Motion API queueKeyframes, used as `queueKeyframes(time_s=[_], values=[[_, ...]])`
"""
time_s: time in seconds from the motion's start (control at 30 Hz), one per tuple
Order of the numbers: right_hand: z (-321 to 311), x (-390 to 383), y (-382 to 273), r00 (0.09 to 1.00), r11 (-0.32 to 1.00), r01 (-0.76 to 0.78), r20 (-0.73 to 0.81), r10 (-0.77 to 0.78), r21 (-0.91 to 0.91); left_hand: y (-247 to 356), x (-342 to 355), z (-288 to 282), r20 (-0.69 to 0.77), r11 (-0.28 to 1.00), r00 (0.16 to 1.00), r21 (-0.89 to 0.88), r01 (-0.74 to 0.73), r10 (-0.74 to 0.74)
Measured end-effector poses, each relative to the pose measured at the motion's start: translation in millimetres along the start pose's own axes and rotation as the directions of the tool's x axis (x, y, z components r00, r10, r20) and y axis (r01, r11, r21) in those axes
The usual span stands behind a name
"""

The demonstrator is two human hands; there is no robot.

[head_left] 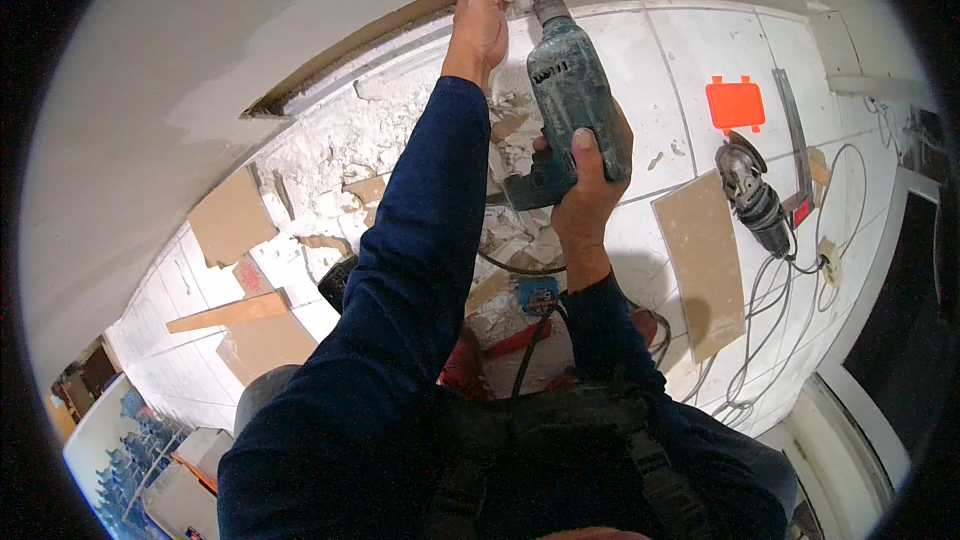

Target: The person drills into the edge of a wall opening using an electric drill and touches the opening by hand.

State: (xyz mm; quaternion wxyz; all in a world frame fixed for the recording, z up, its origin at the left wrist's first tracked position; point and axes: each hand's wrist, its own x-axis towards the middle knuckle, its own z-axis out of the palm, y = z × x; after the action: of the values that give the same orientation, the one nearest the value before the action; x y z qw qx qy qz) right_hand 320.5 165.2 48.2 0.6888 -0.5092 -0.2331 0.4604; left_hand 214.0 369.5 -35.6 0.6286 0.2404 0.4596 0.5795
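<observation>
White floor tiles (690,45) are lying strewn with rubble (395,135) below the far wall (250,25). Your right grip (592,198) is clasping the green drill (572,75) beside the slot's (365,38) right end, where your left grip (482,28) is resting, its hold unclear.

We see one short line of dark, bold lettering (548,70) on the greenish housing of the drill (580,80), ahead of the right hand (592,202) that grips it, toward the chuck (548,6) and on the side facing the left hand (482,25). Behind the grip, nearer our body, we find a small blue object (538,295) whose face shows marks too small for us to read.
</observation>
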Motion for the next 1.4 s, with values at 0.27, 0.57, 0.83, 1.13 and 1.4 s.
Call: queueKeyframes(time_s=[0.27, 0.57, 0.83, 1.13, 1.4], values=[[-3, -1, 7, 0.984, 0.974, -0.175, 0.062, 0.167, 0.141, -1, 0, 3, 0.057, 0.996, 0.994, -0.03, -0.089, 0.091], [-4, -3, 4, 0.947, 0.897, -0.32, 0.129, 0.294, 0.304, -3, 1, -2, 0.201, 0.991, 0.97, -0.031, -0.132, 0.136], [3, -4, 5, 0.97, 0.939, -0.244, 0.07, 0.234, 0.244, 3, -2, 2, 0.22, 0.983, 0.96, -0.091, -0.156, 0.173], [6, -4, -5, 0.974, 0.952, -0.227, 0.062, 0.219, 0.204, 7, -4, 6, 0.208, 0.987, 0.967, -0.088, -0.132, 0.148], [-4, -2, -10, 0.969, 0.956, -0.24, -0.023, 0.247, 0.167, 1, -6, 5, 0.184, 0.986, 0.969, 0.01, -0.166, 0.162]])
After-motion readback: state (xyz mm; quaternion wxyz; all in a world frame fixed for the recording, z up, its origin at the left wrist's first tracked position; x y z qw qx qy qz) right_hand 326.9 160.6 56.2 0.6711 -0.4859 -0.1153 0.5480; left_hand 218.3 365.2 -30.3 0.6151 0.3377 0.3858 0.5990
